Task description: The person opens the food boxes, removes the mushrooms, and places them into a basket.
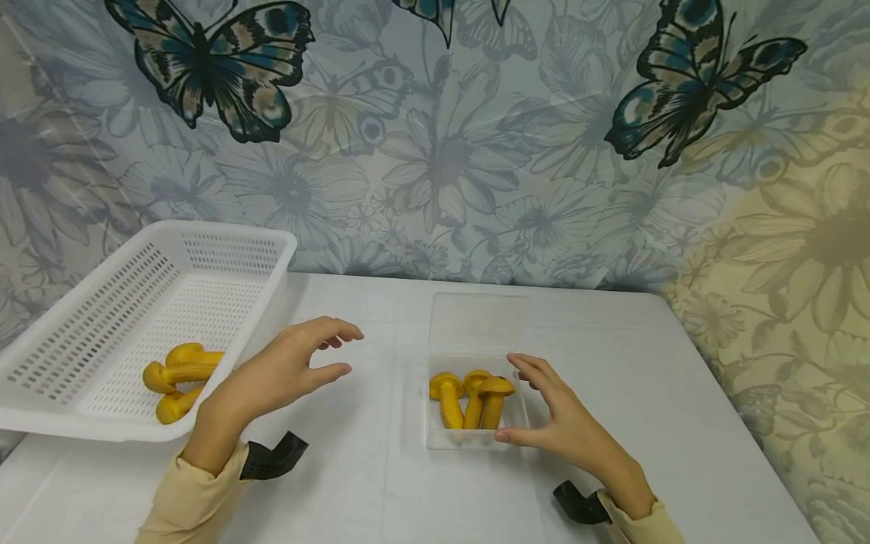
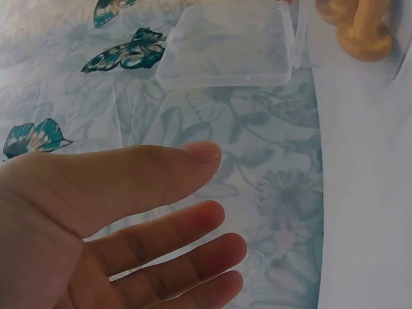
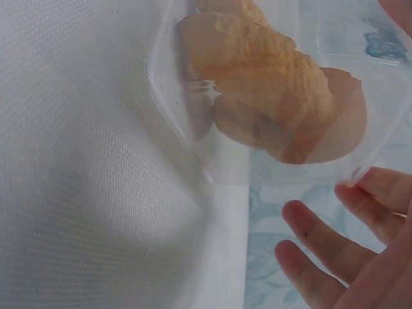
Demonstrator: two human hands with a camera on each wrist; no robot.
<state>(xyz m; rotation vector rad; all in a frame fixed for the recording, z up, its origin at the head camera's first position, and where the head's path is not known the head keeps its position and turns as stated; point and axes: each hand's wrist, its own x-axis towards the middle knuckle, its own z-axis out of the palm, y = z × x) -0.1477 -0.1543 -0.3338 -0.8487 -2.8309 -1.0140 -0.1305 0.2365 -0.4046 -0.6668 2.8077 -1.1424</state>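
Note:
My left hand [image 1: 288,366] hovers over the table between the basket and the box, fingers loosely extended and nothing in them. In the left wrist view its thumb [image 2: 203,154] stands apart from the fingers. A clear plastic box [image 1: 438,440] has its lid [image 1: 479,321] tipped back, away from me. Three yellow mushrooms [image 1: 450,400] lie inside, caps toward the hinge. My right hand [image 1: 574,423] holds the box at its right end, thumb at the front corner and index finger at the back corner. The right wrist view shows a fingertip against the box's corner.
On the left stands a white perforated basket [image 1: 272,264], with more yellow mushrooms [image 1: 190,372] at its near right side. A white cloth [image 1: 612,340] covers the table. Behind it hangs a backdrop [image 1: 448,151] printed with flowers and butterflies.

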